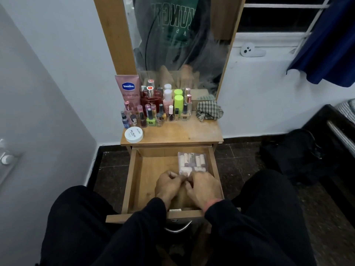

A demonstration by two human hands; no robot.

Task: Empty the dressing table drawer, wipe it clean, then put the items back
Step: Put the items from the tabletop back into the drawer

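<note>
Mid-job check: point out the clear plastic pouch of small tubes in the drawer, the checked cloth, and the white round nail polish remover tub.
Clear plastic pouch of small tubes [192,162]: head view, middle of the pouch.
Checked cloth [209,110]: head view, centre of the crumpled fabric.
White round tub [133,134]: head view, middle of the lid.

The person wears long black sleeves, loose and soft in the cloth, that run down both forearms and end at the wrists, so that only the left hand [166,186] and the right hand [202,186] are bare. At the right wrist a thin band of pink or reddish stuff [211,202] shows just past the cuff; whether it is an inner cuff or a wristband cannot be told. The legs are in black trousers [76,223], plain, with no mark or seam that shows. In the mirror [178,45] the chest appears as a dark green top with pale block letters.
</note>
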